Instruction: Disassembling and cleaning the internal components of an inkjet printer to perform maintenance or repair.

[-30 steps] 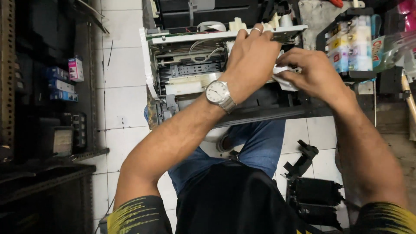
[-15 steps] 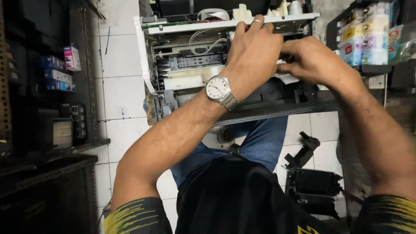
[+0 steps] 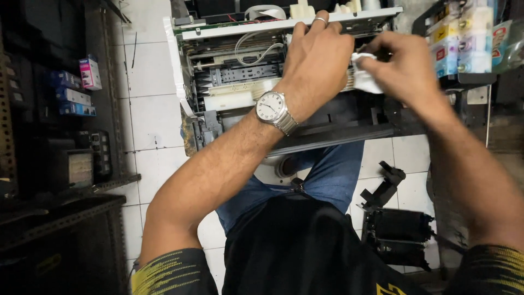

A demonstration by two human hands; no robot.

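An opened printer (image 3: 234, 82) with bare white and grey inner parts rests on my lap. My left hand (image 3: 316, 60), with a silver wristwatch and a ring, lies over the printer's middle, fingers curled onto the top rail. My right hand (image 3: 406, 68) pinches a small white cloth (image 3: 363, 76) and presses it against the mechanism right beside my left hand. What lies under both hands is hidden.
Ink bottles (image 3: 464, 38) stand on a black rack at the upper right. A dark shelf (image 3: 65, 142) with small coloured boxes (image 3: 76, 90) runs along the left. Black printer parts (image 3: 396, 224) lie on the white tiled floor by my right leg.
The view has tilted downward, so the printer sits higher in frame. My right hand has lifted slightly with the white cloth; my left hand stays on the printer.
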